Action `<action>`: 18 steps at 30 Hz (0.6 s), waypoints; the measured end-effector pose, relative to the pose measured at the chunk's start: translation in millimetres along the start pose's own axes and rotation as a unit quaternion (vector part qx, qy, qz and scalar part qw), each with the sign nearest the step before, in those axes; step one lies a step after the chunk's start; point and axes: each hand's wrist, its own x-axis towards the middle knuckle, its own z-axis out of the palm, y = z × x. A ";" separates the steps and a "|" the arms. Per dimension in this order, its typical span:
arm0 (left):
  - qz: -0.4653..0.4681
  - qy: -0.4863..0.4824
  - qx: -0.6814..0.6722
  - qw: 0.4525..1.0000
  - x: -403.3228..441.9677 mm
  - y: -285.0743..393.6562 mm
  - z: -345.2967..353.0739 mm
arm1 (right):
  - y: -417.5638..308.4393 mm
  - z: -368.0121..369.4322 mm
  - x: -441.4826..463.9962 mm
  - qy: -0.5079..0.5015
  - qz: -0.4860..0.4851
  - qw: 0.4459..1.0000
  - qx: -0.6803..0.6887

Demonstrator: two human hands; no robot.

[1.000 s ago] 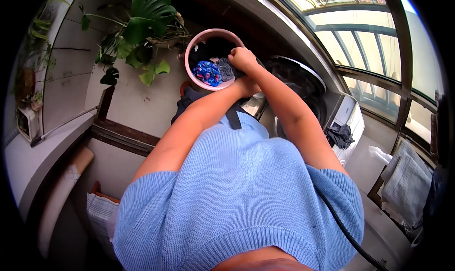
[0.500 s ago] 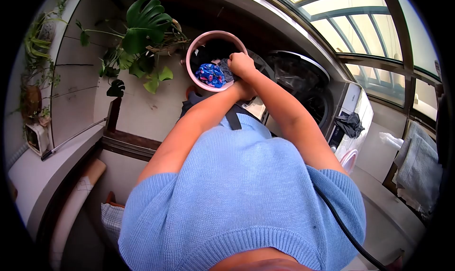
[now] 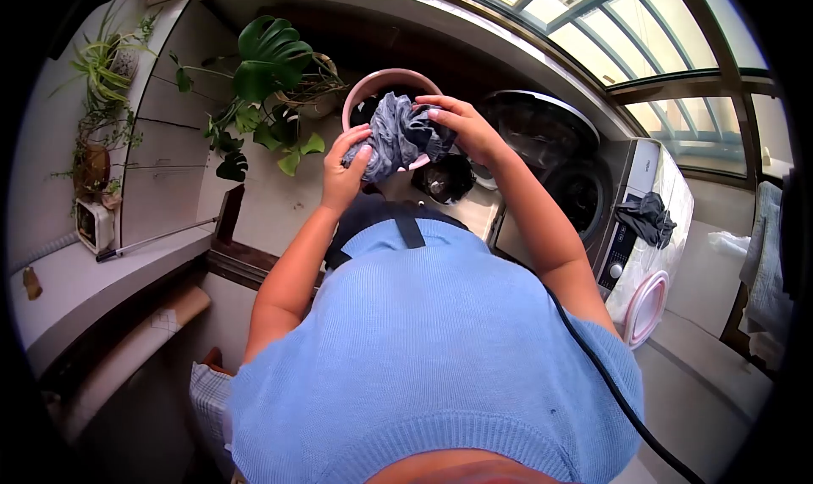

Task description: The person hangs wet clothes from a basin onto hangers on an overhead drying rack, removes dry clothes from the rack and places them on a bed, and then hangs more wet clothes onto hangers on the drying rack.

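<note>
A crumpled grey garment (image 3: 394, 137) is held up between my two hands, over the near side of a pink bucket (image 3: 377, 79). My left hand (image 3: 345, 169) grips its left end, thumb on the near side. My right hand (image 3: 467, 130) holds the right end with the fingers curled over the top. The cloth hides most of the bucket's inside; a bit of dark fabric shows at its left. Just below the garment is a dark, shiny object (image 3: 445, 179) whose kind I cannot make out.
To the right stands a front-loading washing machine (image 3: 625, 230) with its round door (image 3: 542, 132) swung open. A dark cloth (image 3: 650, 219) and a pink-and-white folding basin (image 3: 647, 306) are on it. A potted monstera (image 3: 271, 60) stands left of the bucket; windows line the right.
My hands, close together at the bucket's right side before, have moved apart and now lift the grey garment. The blue patterned cloth in the bucket is now out of sight.
</note>
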 end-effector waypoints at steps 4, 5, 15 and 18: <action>-0.240 0.208 -0.363 0.876 -45.5 23.7 -18.3 | 7.6 27.4 -41.4 -0.125 0.023 0.991 0.030; -0.257 0.253 -0.373 0.855 -57.7 26.1 -23.9 | 11.3 32.1 -44.8 -0.143 0.045 0.988 0.030; -0.135 0.259 -0.617 0.731 -166.6 53.3 -82.8 | 27.3 138.2 -49.9 -0.186 -0.108 0.910 -0.356; -0.131 0.319 -0.633 0.693 -191.2 57.2 -110.9 | 20.5 175.7 -38.3 -0.204 -0.126 0.906 -0.349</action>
